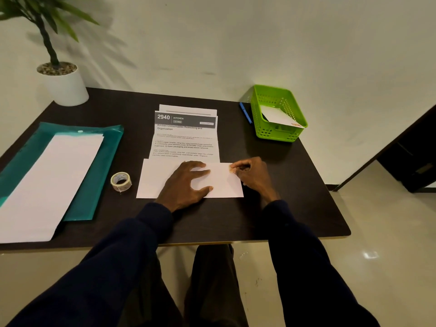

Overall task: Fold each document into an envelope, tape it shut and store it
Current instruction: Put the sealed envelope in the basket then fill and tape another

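Evidently light, floppy document (160, 180): left hand (186, 182) splayed flat pins it; right hand (252, 175) pinches upper edge, likely best hold.

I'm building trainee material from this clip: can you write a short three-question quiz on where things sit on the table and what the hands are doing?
1. True or false: the tape roll lies to the right of the folded document.
2. Multiple choice: the green basket holds A) a pen, B) a folded paper, C) tape.
3. Short answer: which hand lies flat on the folded document, and what does the other do?

Key
1. False: it lies to the document's left.
2. B.
3. The left hand lies flat on it; the right hand pinches the flap's top edge near its right corner.
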